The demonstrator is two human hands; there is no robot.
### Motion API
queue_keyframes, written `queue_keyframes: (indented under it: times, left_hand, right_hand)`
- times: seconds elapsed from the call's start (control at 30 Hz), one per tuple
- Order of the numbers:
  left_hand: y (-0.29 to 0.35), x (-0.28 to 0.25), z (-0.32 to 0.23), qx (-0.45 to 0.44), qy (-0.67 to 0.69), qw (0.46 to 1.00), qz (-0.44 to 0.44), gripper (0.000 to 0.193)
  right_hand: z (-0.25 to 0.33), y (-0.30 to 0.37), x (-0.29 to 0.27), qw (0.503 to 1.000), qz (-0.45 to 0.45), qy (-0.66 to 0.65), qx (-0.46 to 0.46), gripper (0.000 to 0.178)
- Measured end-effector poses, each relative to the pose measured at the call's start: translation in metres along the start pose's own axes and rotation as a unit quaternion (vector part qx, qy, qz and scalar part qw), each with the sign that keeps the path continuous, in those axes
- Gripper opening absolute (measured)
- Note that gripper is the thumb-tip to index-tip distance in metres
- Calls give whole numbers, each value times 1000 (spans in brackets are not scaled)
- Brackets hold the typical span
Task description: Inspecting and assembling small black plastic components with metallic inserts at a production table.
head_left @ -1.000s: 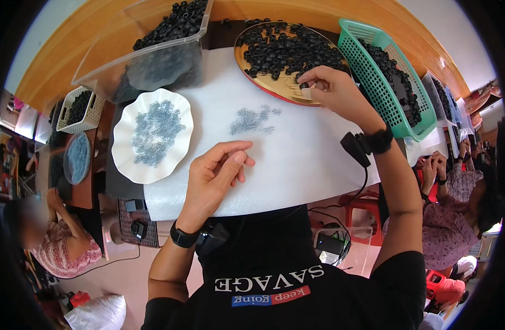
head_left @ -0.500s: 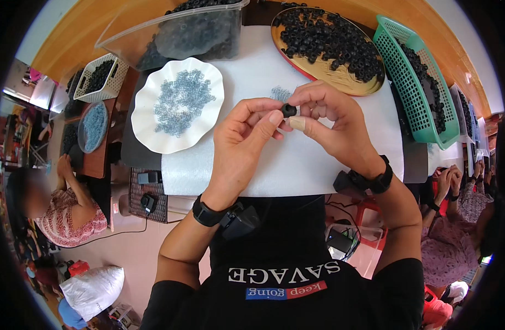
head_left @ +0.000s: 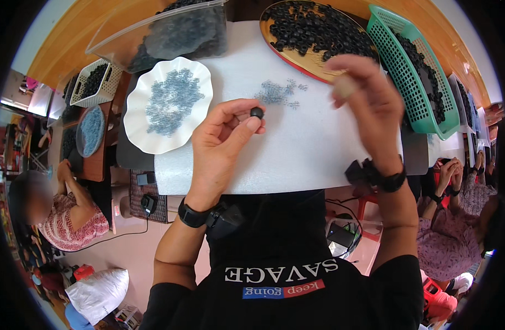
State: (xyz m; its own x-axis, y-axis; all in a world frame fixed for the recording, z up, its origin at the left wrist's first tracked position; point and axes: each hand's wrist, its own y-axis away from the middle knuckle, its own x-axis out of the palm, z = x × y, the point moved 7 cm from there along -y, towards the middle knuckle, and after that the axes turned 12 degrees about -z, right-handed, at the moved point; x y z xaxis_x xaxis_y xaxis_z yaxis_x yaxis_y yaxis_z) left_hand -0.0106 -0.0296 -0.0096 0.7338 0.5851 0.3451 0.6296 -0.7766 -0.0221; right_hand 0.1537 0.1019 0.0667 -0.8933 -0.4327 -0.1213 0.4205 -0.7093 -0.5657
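left hand (head_left: 222, 140) has thumb and fingertips clamped on one small black piece (head_left: 257, 113), held above the white sheet (head_left: 302, 159). the right hand (head_left: 343, 82), blurred near the gold tray (head_left: 310, 61), has bent fingers; whether they grip anything cannot be told. much seems left to handle: loose black pieces (head_left: 318, 33) crowd the tray, and little clear pieces (head_left: 277, 92) lie scattered on the sheet, with more on the scalloped plate (head_left: 134, 124). whether the held piece is finished, or whether the green basket (head_left: 401, 74) holds finished ones, the view does not show.
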Motion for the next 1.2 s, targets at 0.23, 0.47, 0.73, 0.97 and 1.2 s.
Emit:
queue_keyframes:
  times: [0.23,0.47,0.73,0.97,1.2]
  left_hand:
    - [4,-16,2,0,6,1000,-12,21]
    - [3,-18,6,2,15,1000,-11,15]
    - [3,-16,9,-3,-29,1000,4,18]
    - [3,-15,10,3,-22,1000,3,23]
    - [3,-15,9,11,-28,999,15,23]
  right_hand:
    - [8,-17,-64,989,-142,-8,29,22]
    - [-35,5,9,954,182,223,84,11]
    - [-50,-10,20,916,192,341,-88,12]
    - [-56,-7,25,898,181,390,-98,13]
    - [-53,-4,26,894,183,394,-108,15]
